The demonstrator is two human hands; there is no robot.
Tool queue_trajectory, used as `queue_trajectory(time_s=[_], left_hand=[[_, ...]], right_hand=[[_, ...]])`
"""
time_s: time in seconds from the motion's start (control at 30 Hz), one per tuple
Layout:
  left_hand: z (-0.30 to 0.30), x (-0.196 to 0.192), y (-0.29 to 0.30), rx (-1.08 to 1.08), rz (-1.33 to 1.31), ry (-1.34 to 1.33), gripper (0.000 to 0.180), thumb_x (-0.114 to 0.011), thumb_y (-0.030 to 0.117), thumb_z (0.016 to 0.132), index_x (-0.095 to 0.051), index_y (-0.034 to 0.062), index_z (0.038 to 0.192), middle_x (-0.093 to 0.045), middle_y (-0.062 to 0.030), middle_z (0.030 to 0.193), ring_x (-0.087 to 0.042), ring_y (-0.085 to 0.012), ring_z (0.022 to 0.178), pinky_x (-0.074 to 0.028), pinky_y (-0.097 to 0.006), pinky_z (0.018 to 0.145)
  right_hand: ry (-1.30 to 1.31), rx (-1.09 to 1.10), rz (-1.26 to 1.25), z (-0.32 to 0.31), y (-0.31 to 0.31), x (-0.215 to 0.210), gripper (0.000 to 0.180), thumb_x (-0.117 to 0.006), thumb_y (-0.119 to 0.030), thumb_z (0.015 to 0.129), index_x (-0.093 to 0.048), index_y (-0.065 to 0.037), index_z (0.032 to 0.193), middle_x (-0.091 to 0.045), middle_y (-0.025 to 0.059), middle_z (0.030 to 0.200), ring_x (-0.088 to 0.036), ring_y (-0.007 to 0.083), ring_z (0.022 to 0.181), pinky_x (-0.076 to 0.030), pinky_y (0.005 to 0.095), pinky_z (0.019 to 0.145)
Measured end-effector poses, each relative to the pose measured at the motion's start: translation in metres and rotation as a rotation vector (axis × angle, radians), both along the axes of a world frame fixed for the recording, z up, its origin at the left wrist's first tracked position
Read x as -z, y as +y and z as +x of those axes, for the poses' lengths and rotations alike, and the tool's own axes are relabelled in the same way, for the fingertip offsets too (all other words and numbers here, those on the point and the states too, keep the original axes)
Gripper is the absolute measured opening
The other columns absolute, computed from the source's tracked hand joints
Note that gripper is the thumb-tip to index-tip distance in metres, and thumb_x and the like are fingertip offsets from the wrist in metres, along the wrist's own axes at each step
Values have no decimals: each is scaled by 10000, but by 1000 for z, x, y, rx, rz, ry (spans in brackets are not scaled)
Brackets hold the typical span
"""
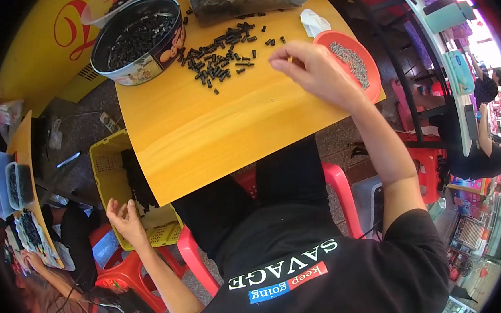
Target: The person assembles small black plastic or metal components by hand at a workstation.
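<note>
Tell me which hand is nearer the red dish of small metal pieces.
Right. The right hand hovers over the tabletop beside the red dish. The left hand is down off the table's edge, by the yellow crate.

one round tin (142, 68), one red dish (364, 52), one yellow crate (105, 165), two hands.

Table (225, 118): smooth yellow wood-grain laminate, slight sheen. Round tin (138, 42): glossy printed metal. Small black pieces (217, 58): matt, plastic-looking. Orange dish (352, 61): smooth plastic. Yellow crate (105, 165): perforated matt plastic. Red stool (338, 180): glossy plastic.
</note>
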State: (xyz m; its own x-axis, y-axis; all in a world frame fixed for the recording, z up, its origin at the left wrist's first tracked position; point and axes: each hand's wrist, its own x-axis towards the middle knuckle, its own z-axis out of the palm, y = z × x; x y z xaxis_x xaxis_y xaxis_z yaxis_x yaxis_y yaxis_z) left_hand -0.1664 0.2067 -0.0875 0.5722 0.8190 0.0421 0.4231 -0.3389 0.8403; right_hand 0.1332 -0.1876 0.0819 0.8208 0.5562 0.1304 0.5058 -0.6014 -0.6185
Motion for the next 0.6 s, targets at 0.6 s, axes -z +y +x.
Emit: queue_trajectory(time_s=[0.6], left_hand=[[119,-111,-147,578,-11,-435,235,-623,-47,906,-634,-1,1135,-644,-92,994,-632,-158,921,-511,-268,813]], right_hand=[[-27,-104,-10,48,20,20,209,-689,-184,897,-687,-20,1027,-688,58,868,-647,153,733,-504,276,656]])
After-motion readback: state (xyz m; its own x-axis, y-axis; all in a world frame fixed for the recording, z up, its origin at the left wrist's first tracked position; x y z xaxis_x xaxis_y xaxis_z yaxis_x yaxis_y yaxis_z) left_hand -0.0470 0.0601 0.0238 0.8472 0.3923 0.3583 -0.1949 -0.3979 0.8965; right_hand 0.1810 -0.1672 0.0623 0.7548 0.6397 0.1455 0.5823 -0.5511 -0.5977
